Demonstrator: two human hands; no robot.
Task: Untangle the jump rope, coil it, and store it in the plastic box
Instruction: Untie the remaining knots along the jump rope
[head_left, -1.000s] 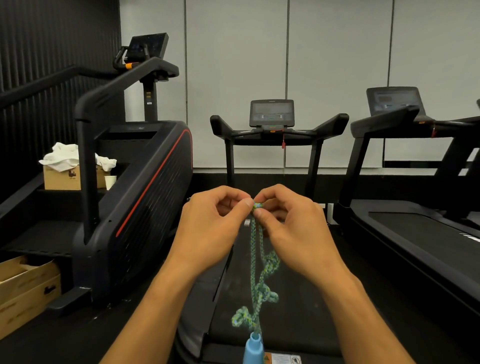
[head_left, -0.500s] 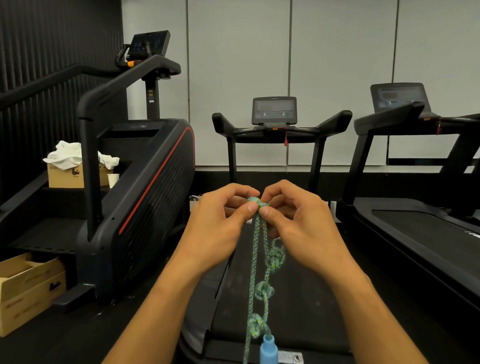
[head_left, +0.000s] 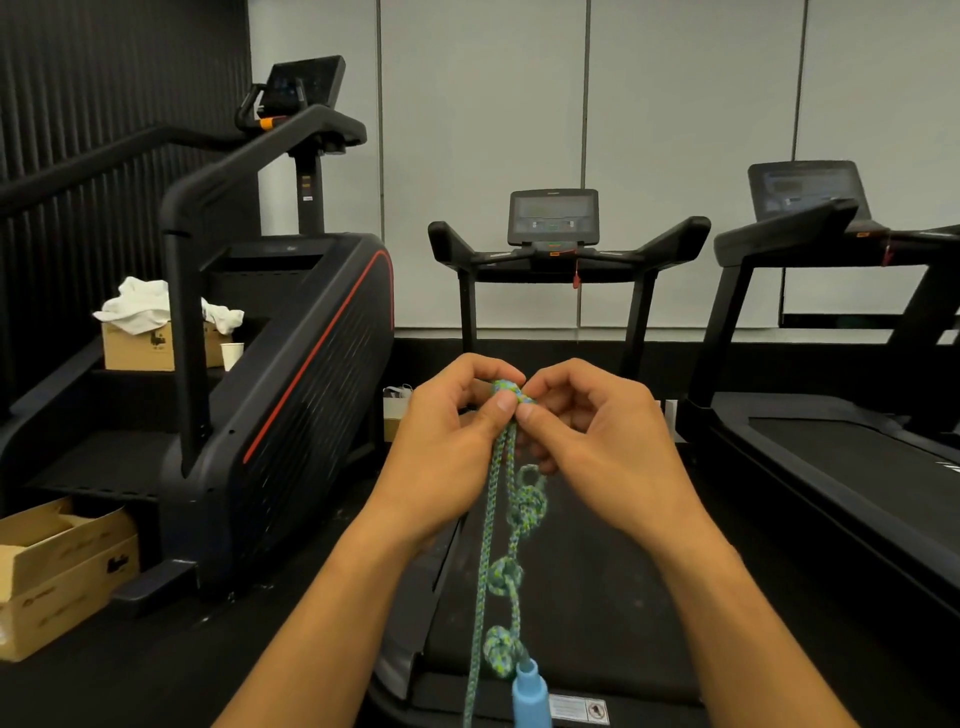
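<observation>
Above the middle treadmill's belt, your two hands meet: your left hand and right hand both pinch one knot at the top of the green jump rope. Two strands hang down; three more knots sit along the right strand, ending at one blue handle. Two cardboard boxes stand left.

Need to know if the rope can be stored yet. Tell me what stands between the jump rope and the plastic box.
Knots do: the left hand and right hand pinch the top knot of the jump rope, and three more knots hang below, above the blue handle. No plastic box is in view.
</observation>
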